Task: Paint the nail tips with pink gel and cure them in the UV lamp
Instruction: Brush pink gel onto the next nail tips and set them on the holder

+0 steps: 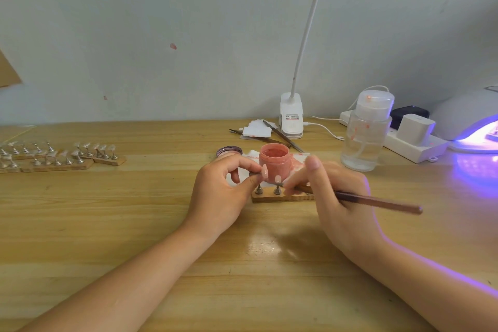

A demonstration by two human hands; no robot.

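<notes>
A white clip-on desk lamp (291,116) is stood against the wall (161,35). A clear pump bottle (365,135) is placed beside a white power strip (415,148) on the wooden table (107,224).

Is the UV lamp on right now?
On. The UV lamp glows violet at its opening, casting purple light across the wooden table.
</notes>
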